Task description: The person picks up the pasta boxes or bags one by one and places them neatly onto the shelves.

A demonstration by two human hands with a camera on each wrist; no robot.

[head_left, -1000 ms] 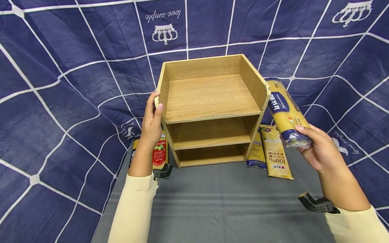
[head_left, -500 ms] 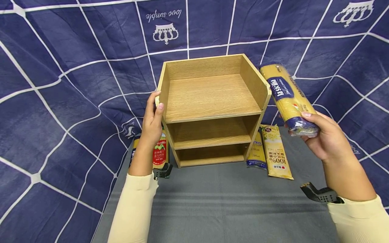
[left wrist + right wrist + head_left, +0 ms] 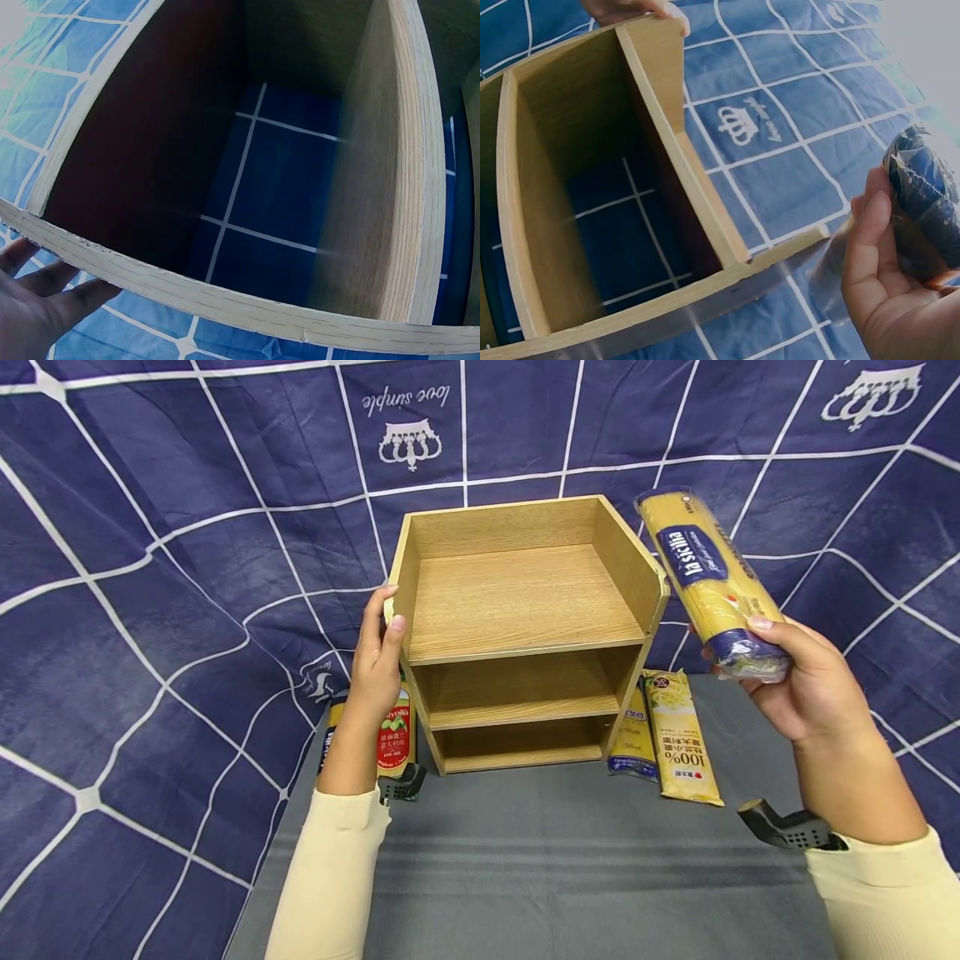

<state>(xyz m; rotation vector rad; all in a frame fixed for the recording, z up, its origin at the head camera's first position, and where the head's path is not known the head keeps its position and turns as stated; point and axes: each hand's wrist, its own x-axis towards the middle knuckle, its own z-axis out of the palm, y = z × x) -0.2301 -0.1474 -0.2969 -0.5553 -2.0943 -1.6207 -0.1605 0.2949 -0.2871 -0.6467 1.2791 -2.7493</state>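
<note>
In the head view my right hand holds a pack of spaghetti by its lower end, thumb on top. The clear wrapper has blue bands and a "la Sicilia" label. Tilted, the pack is raised beside the right side panel of a wooden shelf. My left hand grips the front edge of the shelf's left panel. From the left wrist, fingers show against that panel edge. The right wrist view shows the wrapped end of the pack in the right hand.
Right of the shelf, a yellow pasta pack and a blue-and-yellow pack lie on the grey cloth. At left are a red-labelled pasta pack and another pack, partly hidden by the left arm. A blue checked curtain hangs behind.
My right hand has lifted the spaghetti pack upward along the shelf's right side, and its far end now stands higher. The left hand and the shelf look unmoved.
</note>
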